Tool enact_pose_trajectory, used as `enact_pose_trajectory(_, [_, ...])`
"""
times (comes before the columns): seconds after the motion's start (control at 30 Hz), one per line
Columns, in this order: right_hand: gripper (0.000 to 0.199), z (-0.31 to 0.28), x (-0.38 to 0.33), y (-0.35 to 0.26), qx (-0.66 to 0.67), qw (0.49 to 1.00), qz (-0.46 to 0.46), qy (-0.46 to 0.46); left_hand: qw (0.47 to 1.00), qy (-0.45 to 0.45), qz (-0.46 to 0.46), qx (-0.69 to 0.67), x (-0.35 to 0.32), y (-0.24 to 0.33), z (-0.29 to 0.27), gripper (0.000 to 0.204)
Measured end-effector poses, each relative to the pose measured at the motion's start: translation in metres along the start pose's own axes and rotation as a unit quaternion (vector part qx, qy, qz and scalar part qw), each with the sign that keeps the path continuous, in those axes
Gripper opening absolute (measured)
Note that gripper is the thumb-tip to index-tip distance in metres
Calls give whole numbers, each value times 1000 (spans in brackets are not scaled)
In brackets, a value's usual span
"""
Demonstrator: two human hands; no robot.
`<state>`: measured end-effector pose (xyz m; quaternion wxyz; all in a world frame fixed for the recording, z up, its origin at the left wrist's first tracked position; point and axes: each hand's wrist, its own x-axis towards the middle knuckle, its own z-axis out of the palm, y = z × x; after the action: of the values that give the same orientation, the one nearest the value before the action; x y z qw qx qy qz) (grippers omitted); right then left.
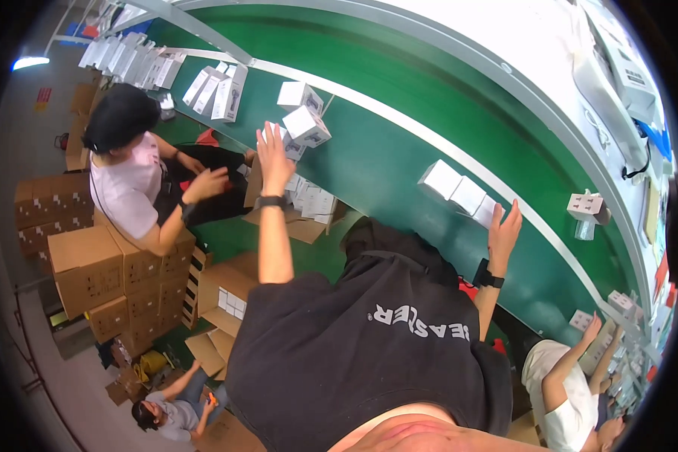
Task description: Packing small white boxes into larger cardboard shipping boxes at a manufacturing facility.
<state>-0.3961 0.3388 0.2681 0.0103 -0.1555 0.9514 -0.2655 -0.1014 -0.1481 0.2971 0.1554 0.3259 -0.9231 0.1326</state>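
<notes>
My left hand (276,160) is raised over the near edge of the green work surface, fingers stretched out and apart. Close against its right side are several small white boxes; the front one, a white box (306,126), sits tilted, with another white box (299,96) behind it. Whether the fingers touch them I cannot tell. My right hand (504,235) is also open, its fingers extended beside the near end of a row of plain white boxes (468,195). Contact with the end box is unclear. Neither hand holds anything that I can see.
A white rail (369,107) runs along the green bench (377,158). White cartons (227,94) stand farther left. Below my left arm is an open cardboard box (309,226) with white boxes. A co-worker (132,173) sits left; another person (561,377) works at right.
</notes>
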Motion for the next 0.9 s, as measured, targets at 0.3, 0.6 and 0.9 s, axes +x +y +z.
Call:
enact_pose_trajectory(0.3, [69,-10,13,-31,-9,989,-85,-119,953,-290,-8,-81,38,-73,-10,87])
enact_pose_trajectory(0.6, [75,-16,0,-42,-60,983,-97,-141,920,-269,-200,-203,14,-95,28,79])
enact_pose_trajectory(0.9, [97,-36,-7,-45,-45,979,-116,-164,860,-334,-189,-336,16,-8,-21,61])
